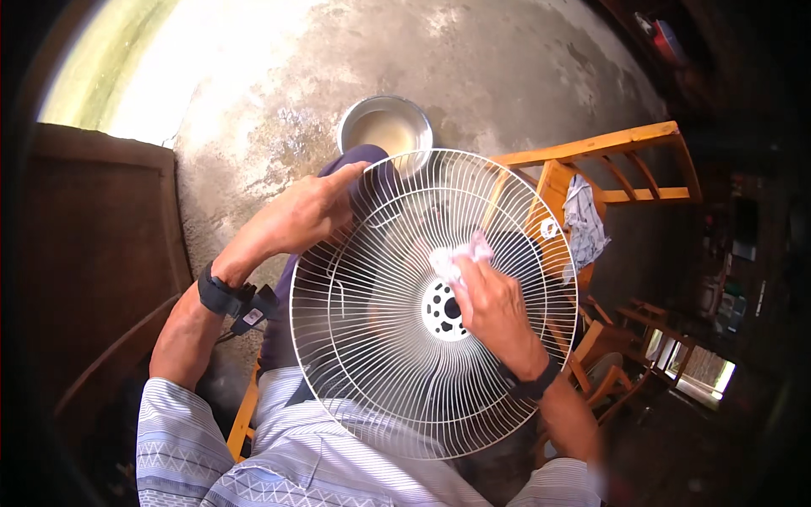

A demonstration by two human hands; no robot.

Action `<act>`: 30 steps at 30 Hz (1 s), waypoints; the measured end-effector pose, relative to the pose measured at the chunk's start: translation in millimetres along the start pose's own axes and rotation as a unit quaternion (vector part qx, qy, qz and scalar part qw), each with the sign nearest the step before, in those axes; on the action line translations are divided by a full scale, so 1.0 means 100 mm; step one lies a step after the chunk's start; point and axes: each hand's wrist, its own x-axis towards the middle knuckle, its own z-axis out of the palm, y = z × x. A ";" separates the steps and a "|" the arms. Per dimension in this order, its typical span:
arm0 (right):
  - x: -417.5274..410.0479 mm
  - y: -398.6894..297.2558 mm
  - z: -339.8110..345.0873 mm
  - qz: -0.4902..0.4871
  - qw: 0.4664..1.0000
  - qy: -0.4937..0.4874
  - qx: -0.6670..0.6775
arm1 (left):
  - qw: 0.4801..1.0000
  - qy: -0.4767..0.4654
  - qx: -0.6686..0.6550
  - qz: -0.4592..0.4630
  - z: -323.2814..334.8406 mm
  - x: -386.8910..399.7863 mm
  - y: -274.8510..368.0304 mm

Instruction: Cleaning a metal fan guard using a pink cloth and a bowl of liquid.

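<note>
A round white wire fan grille [445,312] rests over my lap, its perforated hub near the middle. My left hand [320,206] grips the grille's upper left rim; some of its fingers are hidden behind the wires. Pinched in my right hand [494,304] is a pale pinkish cloth [457,255], which touches the wires just above the hub. Beyond the grille's upper edge, a round metal basin [384,128] holds cloudy, brownish liquid. To the right, a grey patterned cloth [584,218] hangs over a wooden chair.
The wooden chair [583,149] stands close to the grille's right side. More wooden furniture [611,355] is at the lower right. A brown wooden panel [104,209] stands at the left. The concrete floor [494,70] is stained, with bright light at the upper left.
</note>
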 end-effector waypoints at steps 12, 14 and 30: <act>0.72 0.54 -0.01 -0.060 0.995 0.077 -0.023 | 0.998 -0.056 -0.038 -0.001 -0.03 0.07 0.13; 0.75 0.51 0.05 -0.038 0.998 0.056 -0.018 | 0.998 -0.042 -0.041 0.020 -0.05 0.06 0.14; 0.67 0.54 -0.09 0.065 0.997 0.022 0.045 | 0.996 -0.017 -0.051 0.068 0.01 0.07 0.05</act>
